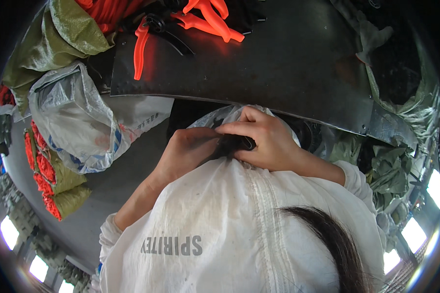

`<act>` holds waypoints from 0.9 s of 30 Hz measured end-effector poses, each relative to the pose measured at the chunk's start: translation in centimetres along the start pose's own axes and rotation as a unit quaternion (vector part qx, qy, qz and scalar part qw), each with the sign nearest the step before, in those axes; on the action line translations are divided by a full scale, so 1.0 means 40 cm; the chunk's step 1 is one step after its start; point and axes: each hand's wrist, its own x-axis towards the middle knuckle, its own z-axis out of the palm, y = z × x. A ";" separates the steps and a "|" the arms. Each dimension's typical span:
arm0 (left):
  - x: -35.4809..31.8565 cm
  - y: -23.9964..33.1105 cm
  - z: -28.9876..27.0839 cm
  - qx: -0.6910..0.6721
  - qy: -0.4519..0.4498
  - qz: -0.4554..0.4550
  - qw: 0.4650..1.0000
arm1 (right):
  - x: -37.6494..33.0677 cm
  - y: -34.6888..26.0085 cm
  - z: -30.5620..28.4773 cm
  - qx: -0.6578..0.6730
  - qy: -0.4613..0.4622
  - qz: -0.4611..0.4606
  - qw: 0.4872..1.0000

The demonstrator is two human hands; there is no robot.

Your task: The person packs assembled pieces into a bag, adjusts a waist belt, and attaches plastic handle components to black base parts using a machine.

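Note:
Close to my chest, just below the table's near edge, my two hands meet around a small black piece. Its kind is hard to make out, since fingers cover most of it. My left hand is closed on its left side, the fingertips in shadow. From the right, my right hand pinches the same piece, thumb below and curled fingers above. Behind the hands lies part of a clear plastic bag.
A dark metal-topped table spans the front, with orange-handled black tools on it. To the left stand an open white plastic sack, an olive woven sack and a sack of orange pieces. Crumpled green sacking lies right.

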 end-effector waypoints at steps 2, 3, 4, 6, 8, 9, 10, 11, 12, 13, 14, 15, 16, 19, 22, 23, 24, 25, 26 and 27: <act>-0.008 0.015 -0.010 0.017 -0.006 0.004 1.000 | -0.003 0.000 0.004 -0.011 0.014 -0.010 1.000; -0.012 0.021 -0.013 0.033 -0.012 0.009 0.999 | -0.007 0.000 0.005 -0.012 0.027 -0.024 0.999; -0.014 0.022 -0.015 0.033 -0.011 0.008 0.999 | -0.011 0.001 0.007 -0.014 0.040 -0.039 0.998; -0.014 0.025 -0.020 0.057 -0.004 0.021 0.998 | -0.013 0.001 0.006 -0.032 0.040 -0.049 0.997; -0.009 0.039 -0.017 0.069 -0.005 0.013 0.997 | -0.010 0.002 0.007 -0.050 0.041 -0.060 0.996; -0.008 0.044 -0.013 0.081 -0.005 0.005 0.997 | -0.011 0.003 0.008 -0.055 0.049 -0.068 0.995; -0.006 0.044 -0.010 0.081 -0.005 0.005 0.997 | -0.011 0.003 0.008 -0.060 0.057 -0.075 0.994; -0.004 0.042 -0.008 0.084 -0.002 0.012 0.996 | -0.013 0.002 0.008 -0.059 0.058 -0.075 0.994; -0.003 0.040 -0.005 0.086 0.001 0.018 0.996 | -0.015 0.001 0.006 -0.072 0.046 -0.081 0.993; -0.002 0.037 -0.001 0.086 0.001 0.018 0.996 | -0.017 -0.001 0.005 -0.085 0.035 -0.087 0.992; -0.001 0.034 0.003 0.096 0.004 0.020 0.995 | -0.018 -0.003 0.004 -0.085 0.035 -0.087 0.992; 0.001 0.032 0.005 0.107 0.008 0.023 0.994 | -0.018 -0.006 0.002 -0.094 0.036 -0.095 0.990; 0.004 0.029 0.004 0.107 0.008 0.023 0.994 | -0.018 -0.008 0.002 -0.103 0.036 -0.104 0.989; 0.008 0.035 0.001 0.130 0.001 0.021 0.991 | -0.021 -0.004 0.006 -0.099 0.041 -0.095 0.990; -0.002 0.057 -0.008 0.105 -0.005 -0.026 0.994 | -0.024 0.001 0.006 -0.075 0.065 -0.104 0.990; -0.008 0.051 -0.021 0.111 0.008 -0.015 0.994 | -0.025 0.002 0.005 -0.075 0.065 -0.104 0.990; -0.015 0.044 -0.034 0.117 0.020 -0.003 0.993 | -0.028 0.004 0.004 -0.073 0.069 -0.102 0.990; -0.021 0.035 -0.049 0.118 0.020 -0.004 0.993 | -0.029 0.006 0.004 -0.070 0.074 -0.100 0.990; -0.029 0.023 -0.066 0.127 0.037 -0.002 0.991 | -0.027 0.005 0.004 -0.070 0.074 -0.100 0.990; -0.034 0.017 -0.075 0.135 0.053 0.001 0.989 | -0.024 0.004 0.004 -0.050 0.074 -0.092 0.992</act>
